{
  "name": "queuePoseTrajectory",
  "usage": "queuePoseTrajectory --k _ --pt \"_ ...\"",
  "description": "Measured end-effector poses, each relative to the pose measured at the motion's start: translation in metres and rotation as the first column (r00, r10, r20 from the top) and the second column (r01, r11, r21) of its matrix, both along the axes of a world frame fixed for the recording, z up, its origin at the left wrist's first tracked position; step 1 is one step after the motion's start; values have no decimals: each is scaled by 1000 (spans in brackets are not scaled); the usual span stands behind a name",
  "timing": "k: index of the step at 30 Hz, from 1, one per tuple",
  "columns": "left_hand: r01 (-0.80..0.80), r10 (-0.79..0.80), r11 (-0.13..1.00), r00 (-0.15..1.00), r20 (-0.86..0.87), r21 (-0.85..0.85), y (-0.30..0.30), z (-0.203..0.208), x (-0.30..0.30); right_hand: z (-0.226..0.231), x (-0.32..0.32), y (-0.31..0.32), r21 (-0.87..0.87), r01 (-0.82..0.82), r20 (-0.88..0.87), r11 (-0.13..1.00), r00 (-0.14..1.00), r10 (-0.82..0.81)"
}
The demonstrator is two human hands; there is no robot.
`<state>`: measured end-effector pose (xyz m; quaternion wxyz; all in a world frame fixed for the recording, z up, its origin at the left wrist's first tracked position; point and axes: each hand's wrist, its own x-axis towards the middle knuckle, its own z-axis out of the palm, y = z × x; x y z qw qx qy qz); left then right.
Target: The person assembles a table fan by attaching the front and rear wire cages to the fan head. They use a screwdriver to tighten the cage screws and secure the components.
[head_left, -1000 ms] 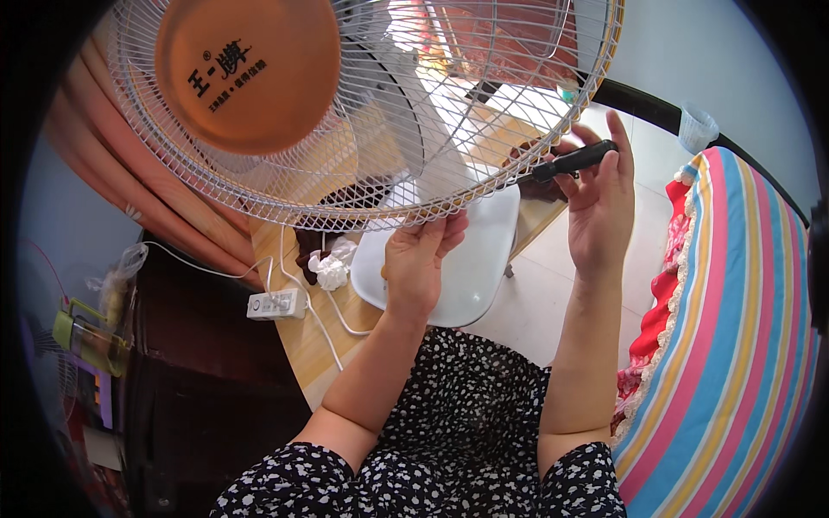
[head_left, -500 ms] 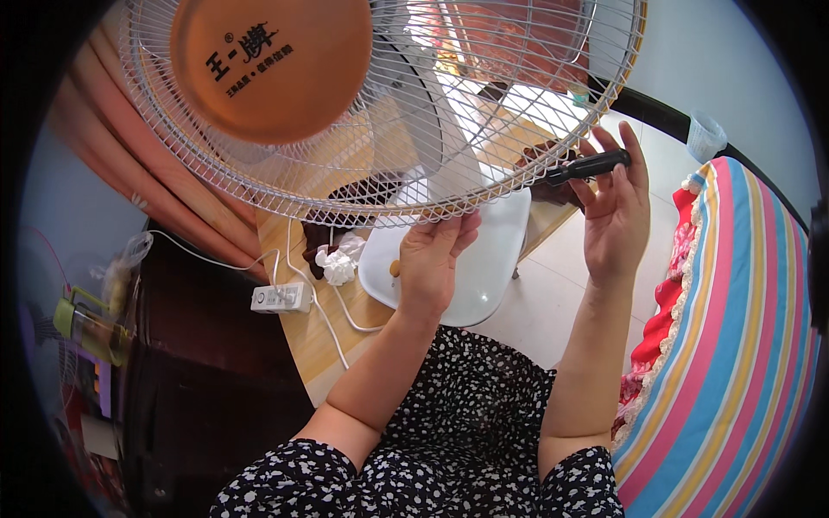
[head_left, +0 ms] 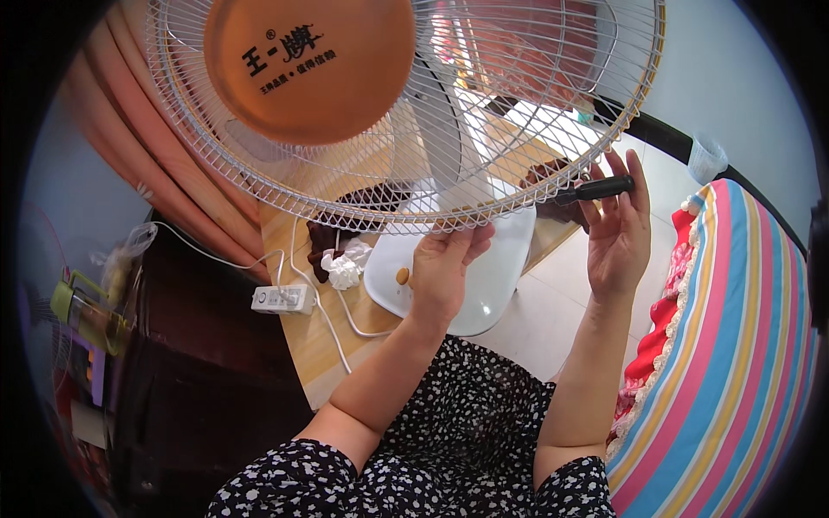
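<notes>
Here, in the head view, the wire fan guard [head_left: 527, 147] appears over the wooden table [head_left: 309, 358]. The left hand [head_left: 442, 274] pinches its lower rim, seemingly for steadiness; the right hand [head_left: 618, 246], with loose fingers, pinches 1 black screwdriver-like handle [head_left: 604, 188], perhaps for turning freely.

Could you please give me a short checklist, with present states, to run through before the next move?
1. Left hand at the fan grille's lower rim: ok, fingers pinched there.
2. Black-handled screwdriver held in the right hand: ok.
3. Screwdriver tip seated in a screw: cannot tell; the tip is not visible.
4. Fan disconnected from the white power strip: cannot tell.
5. Crumpled white tissue clear of both hands: ok.
</notes>
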<state>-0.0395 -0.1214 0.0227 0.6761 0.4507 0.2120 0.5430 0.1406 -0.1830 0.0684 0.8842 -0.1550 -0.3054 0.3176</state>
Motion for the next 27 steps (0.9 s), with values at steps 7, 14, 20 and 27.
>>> queuePoseTrajectory --k 7,14,20,27 --pt "-27 27 1000 999 19 -5 1 -3 1 -24 1 12 -48 182 94 982 980 -177" --pt "26 -25 999 999 37 -39 2 -7 5 -11 1 2 69 37 50 997 998 -40" --pt "28 -28 999 1000 2 20 1 -4 0 -16 -3 10 19 94 25 995 995 -95" --pt "20 -20 1000 1000 -6 16 3 -5 -1 -16 -6 9 -12 130 51 991 990 -129"
